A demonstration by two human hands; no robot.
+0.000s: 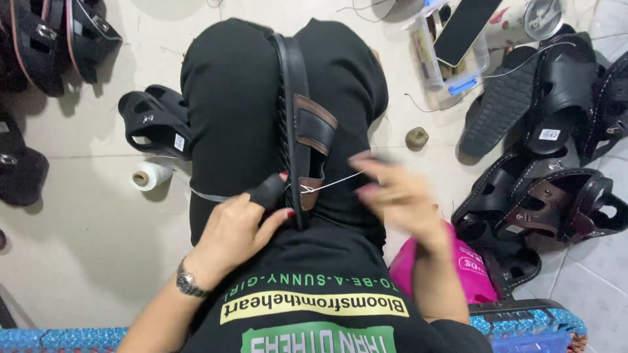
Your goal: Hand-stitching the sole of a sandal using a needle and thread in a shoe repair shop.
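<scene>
A black sandal with a brown strap (306, 124) stands on edge, clamped between my knees in black trousers. My left hand (239, 225), wearing a black finger guard and a wristwatch, presses against the sandal's near end. My right hand (396, 193) is blurred to the right of the sandal and pinches a white thread (333, 181) that runs taut from the brown strap to my fingers.
A spool of white thread (150, 175) lies on the floor at left, next to black sandals (157, 121). More sandals (543, 189) are piled at right. A clear plastic box (451, 59) with a dark phone on it sits at top right. A pink object (468, 271) is by my right arm.
</scene>
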